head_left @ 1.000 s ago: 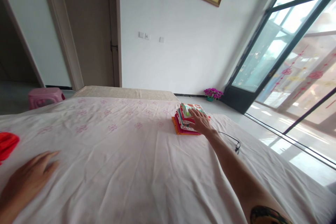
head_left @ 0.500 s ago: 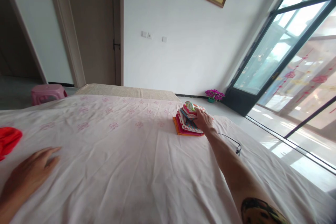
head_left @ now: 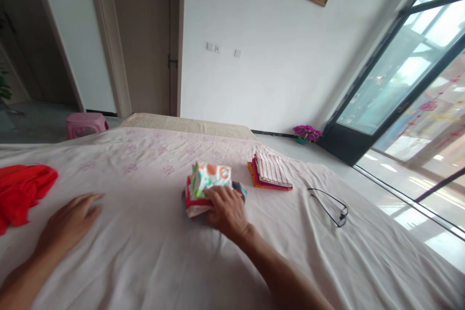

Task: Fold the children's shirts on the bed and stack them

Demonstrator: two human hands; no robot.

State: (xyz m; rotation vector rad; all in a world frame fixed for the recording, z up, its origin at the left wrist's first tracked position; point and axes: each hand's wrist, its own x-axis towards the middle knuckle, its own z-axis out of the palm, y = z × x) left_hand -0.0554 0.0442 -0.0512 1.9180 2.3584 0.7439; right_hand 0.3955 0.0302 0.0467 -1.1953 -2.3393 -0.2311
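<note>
My right hand [head_left: 228, 210] is closed on several folded cloths [head_left: 212, 177], a white one with orange and green print on top and red and blue ones beneath. They are over the middle of the bed; whether they touch the sheet I cannot tell. Farther right lies a second pile of folded cloths [head_left: 272, 169], red-striped white above dark red and orange. My left hand [head_left: 70, 225] rests palm down on the pale sheet [head_left: 152, 252], fingers stretched, holding nothing. A crumpled red cloth [head_left: 25, 193] lies just beyond it at the left.
Black-framed glasses [head_left: 336, 210] lie unfolded on the sheet at the right. A pink plastic stool [head_left: 86, 125] stands on the floor at the far left. Purple flowers in a green pot [head_left: 307, 133] stand by the wall, near the glass door [head_left: 385, 87].
My right hand has lifted the upper cloths off the pile and carried them left, uncovering the striped cloth. The view has turned slightly left. My left hand still rests on the sheet.
</note>
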